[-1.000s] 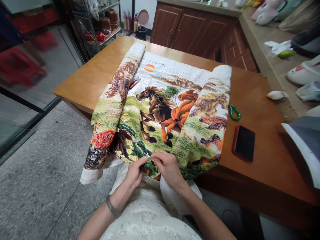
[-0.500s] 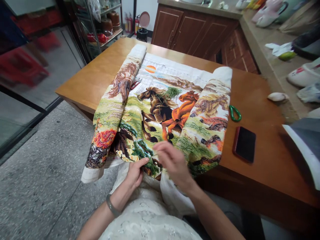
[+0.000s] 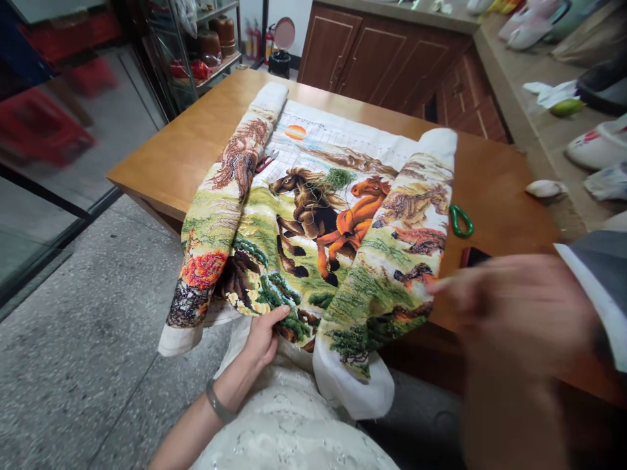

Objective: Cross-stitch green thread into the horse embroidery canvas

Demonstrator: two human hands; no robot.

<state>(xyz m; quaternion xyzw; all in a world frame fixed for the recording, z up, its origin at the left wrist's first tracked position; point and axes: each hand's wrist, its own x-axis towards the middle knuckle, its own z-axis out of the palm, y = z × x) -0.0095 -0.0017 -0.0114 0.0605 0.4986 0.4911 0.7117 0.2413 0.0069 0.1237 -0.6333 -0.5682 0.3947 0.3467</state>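
Observation:
A large cross-stitch cloth [image 3: 313, 258] with running horses spreads over the table and hangs down over its front edge, both sides rolled inward. My left hand [image 3: 264, 336] grips its lower edge, thumb on top and the other fingers hidden underneath. Far to the right of the cloth's middle, my right hand [image 3: 519, 313] is raised and smeared by motion. Its fingers look pinched together; anything between them is too blurred to make out. A tangle of green thread [image 3: 341, 177] lies on the printed horses. Small red-handled snips [image 3: 266, 162] rest by the left roll.
Green-handled scissors [image 3: 461, 222] lie right of the cloth on the wooden table [image 3: 499, 176]. A phone [image 3: 474, 256] is mostly behind my right hand. Along the right runs a counter [image 3: 519, 85] with bags and crockery. A metal shelf [image 3: 210, 78] stands at the back left.
My right hand has swung away from the cloth's lower middle, out to the right and nearer the camera, now covering most of the phone. My left hand keeps its grip on the edge.

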